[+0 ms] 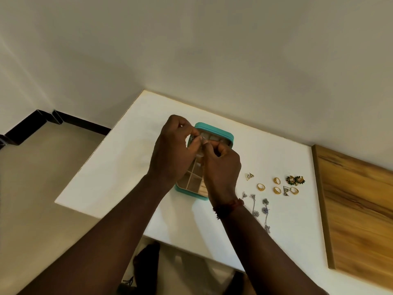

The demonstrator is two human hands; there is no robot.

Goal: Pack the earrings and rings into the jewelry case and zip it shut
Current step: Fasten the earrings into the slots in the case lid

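Pinching small earring (192,138) between left hand (172,150) and right hand (221,167), together over open jewelry case (214,130). Early going: gold rings (260,186), other earrings (295,179) loose on table (127,167); zip undone.

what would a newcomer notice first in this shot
At the centre, the left hand and right hand meet over the open teal jewelry case, both pinching a small silvery piece. To the case's right on the white table lie gold rings, a pair of green flower earrings and long silver earrings beside the right wrist.
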